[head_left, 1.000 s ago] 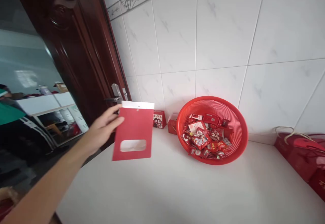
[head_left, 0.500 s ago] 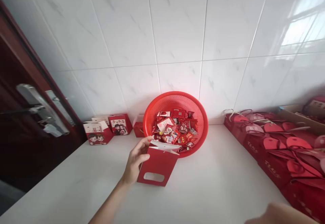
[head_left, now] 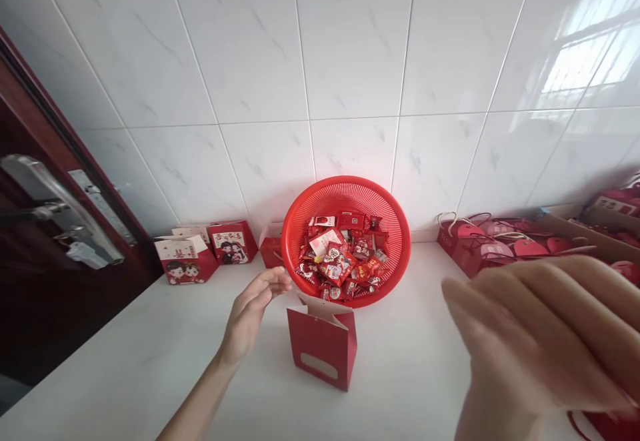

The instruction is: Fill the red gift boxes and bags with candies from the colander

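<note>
A red paper gift box (head_left: 323, 347) with an oval window stands upright on the counter, its top flaps raised. Just left of it, my left hand (head_left: 250, 314) is apart from the box, fingers stretched out and holding nothing. Behind the box, a round red plastic basket (head_left: 399, 227) leans against the wall with many wrapped candies (head_left: 345, 254) inside. My right hand (head_left: 545, 334) looms large and blurred close to the camera at the right, its fingers bent. Whether it holds anything is hidden.
Small printed red boxes (head_left: 187, 267) stand at the back left, another red box (head_left: 273, 251) beside the basket. Red bags with cord handles (head_left: 460, 241) and a cardboard carton (head_left: 560, 224) lie along the right. A dark red door (head_left: 45, 281) with a metal handle borders the left.
My left hand has let go of the gift box and drawn slightly left; the box now stands upright and turned. My right hand has risen into view from the lower right.
</note>
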The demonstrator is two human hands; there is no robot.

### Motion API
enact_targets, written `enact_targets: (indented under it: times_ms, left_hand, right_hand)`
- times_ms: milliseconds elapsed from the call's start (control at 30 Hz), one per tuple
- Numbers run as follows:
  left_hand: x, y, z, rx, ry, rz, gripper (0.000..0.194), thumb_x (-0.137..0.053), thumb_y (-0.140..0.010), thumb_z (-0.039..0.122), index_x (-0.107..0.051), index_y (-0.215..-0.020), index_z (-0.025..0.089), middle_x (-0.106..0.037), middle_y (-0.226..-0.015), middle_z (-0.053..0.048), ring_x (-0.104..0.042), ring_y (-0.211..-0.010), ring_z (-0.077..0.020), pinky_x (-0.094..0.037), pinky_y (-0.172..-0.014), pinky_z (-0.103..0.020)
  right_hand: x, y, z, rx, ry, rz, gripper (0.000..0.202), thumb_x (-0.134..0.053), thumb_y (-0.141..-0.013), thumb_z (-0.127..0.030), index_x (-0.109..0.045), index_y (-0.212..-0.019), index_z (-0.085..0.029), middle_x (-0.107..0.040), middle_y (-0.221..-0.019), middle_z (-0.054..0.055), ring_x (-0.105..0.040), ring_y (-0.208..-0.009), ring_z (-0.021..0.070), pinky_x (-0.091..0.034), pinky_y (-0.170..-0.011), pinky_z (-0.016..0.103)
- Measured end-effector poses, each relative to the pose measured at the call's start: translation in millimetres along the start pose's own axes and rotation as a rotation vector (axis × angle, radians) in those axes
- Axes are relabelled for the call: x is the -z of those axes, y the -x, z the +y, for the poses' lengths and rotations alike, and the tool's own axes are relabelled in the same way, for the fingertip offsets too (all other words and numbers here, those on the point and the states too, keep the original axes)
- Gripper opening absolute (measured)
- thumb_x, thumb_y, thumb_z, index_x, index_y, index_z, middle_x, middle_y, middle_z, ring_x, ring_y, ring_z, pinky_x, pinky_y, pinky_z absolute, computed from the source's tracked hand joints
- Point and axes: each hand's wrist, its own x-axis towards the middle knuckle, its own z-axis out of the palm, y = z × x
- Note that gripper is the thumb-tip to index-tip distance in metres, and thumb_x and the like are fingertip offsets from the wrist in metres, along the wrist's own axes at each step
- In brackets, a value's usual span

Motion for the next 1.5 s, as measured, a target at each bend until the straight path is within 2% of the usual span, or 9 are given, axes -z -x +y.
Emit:
enact_targets:
  times_ms: [233,433,633,767,900,1000,1200,1367,1500]
  left_hand:
    - [-29.9,14.0,-3.1,0.115,-0.282,-0.165,0.049,-0.07,-0.083,0.054,-0.068,-0.119,0.02,-0.071,-0.113,-0.01,-0.066,-0.102,-0.0269,-0.053,-0.09,-0.036]
    - [-36.9,25.5,1.9,0.084,-0.345,-0.254,0.054,-0.067,-0.085,0.055,-0.064,-0.128,0.022,-0.068,-0.128,-0.011,-0.062,-0.118,-0.0297,-0.05,-0.102,-0.038]
    - [-22.1,-15.6,6.4,-0.005,-0.315,-0.136,0.043,-0.063,-0.085,0.053,-0.072,-0.106,0.017,-0.075,-0.111,-0.011,-0.07,-0.105,-0.027,-0.053,-0.1,-0.039]
    - [-21.5,-63.4,-0.9,-0.091,-0.531,-0.063,0.039,-0.062,-0.08,0.048,-0.072,-0.1,0.016,-0.077,-0.109,-0.012,-0.071,-0.105,-0.0282,-0.055,-0.098,-0.041]
    - [-31.2,-97.8,-10.4,-0.151,-0.807,-0.084,0.037,-0.057,-0.083,0.041,-0.072,-0.106,0.017,-0.074,-0.115,-0.012,-0.071,-0.104,-0.027,-0.054,-0.098,-0.041]
    - [-42.5,-103.3,-21.5,-0.147,-0.886,-0.092,0.04,-0.063,-0.08,0.035,-0.07,-0.115,0.017,-0.07,-0.12,-0.014,-0.065,-0.117,-0.0311,-0.048,-0.105,-0.045]
    - [-61.4,-91.8,-49.6,0.013,-1.159,-0.145,0.073,-0.073,-0.073,0.024,-0.054,-0.144,0.02,-0.056,-0.143,-0.018,-0.049,-0.138,-0.0389,-0.045,-0.107,-0.049]
    - [-59.8,-91.7,-57.7,-0.104,-1.137,-0.11,0.047,-0.066,-0.08,0.02,-0.068,-0.128,0.02,-0.066,-0.125,-0.012,-0.063,-0.12,-0.0301,-0.05,-0.103,-0.04]
    - [-55.5,-95.6,-57.6,-0.172,-1.006,-0.119,0.039,-0.066,-0.077,0.011,-0.074,-0.114,0.02,-0.071,-0.114,-0.007,-0.069,-0.11,-0.0254,-0.053,-0.1,-0.037]
  right_hand:
    - [-11.4,-57.0,0.6,-0.006,-0.025,0.044,0.023,-0.073,-0.083,-0.044,-0.07,-0.077,-0.021,-0.069,-0.069,0.003,-0.066,-0.067,0.02,-0.054,-0.064,0.033]
    - [-29.7,-78.4,45.9,-0.132,0.214,-0.062,0.02,-0.067,-0.079,-0.039,-0.069,-0.072,-0.02,-0.073,-0.07,0.005,-0.067,-0.068,0.0216,-0.055,-0.069,0.036]
    - [-34.3,-80.5,78.1,-0.19,0.318,-0.138,0.015,-0.058,-0.077,-0.034,-0.066,-0.074,-0.022,-0.074,-0.074,0.006,-0.07,-0.072,0.0238,-0.056,-0.074,0.039]
    - [-27.5,-79.2,70.6,-0.164,0.33,-0.2,0.017,-0.057,-0.081,-0.036,-0.067,-0.078,-0.022,-0.075,-0.079,0.005,-0.07,-0.076,0.0226,-0.056,-0.077,0.038]
    - [-18.6,-77.2,56.0,-0.159,0.315,-0.29,0.018,-0.058,-0.085,-0.037,-0.069,-0.083,-0.022,-0.076,-0.083,0.005,-0.071,-0.079,0.0218,-0.056,-0.078,0.036]
    - [-13.6,-76.2,49.3,-0.179,0.319,-0.37,0.019,-0.059,-0.088,-0.038,-0.068,-0.085,-0.022,-0.076,-0.088,0.004,-0.07,-0.081,0.0213,-0.055,-0.077,0.035]
    - [-10.9,-76.3,54.0,-0.19,0.372,-0.498,0.019,-0.056,-0.09,-0.037,-0.069,-0.087,-0.023,-0.075,-0.088,0.003,-0.068,-0.079,0.0206,-0.055,-0.075,0.035]
    - [-18.1,-76.3,75.0,-0.231,0.388,-0.433,0.015,-0.057,-0.087,-0.034,-0.067,-0.089,-0.023,-0.075,-0.094,0.004,-0.069,-0.083,0.0215,-0.056,-0.079,0.036]
    - [-41.5,-81.9,104.7,-0.225,0.345,-0.29,0.028,-0.061,-0.081,-0.031,-0.065,-0.108,-0.023,-0.073,-0.113,0.008,-0.069,-0.1,0.0253,-0.057,-0.085,0.039]
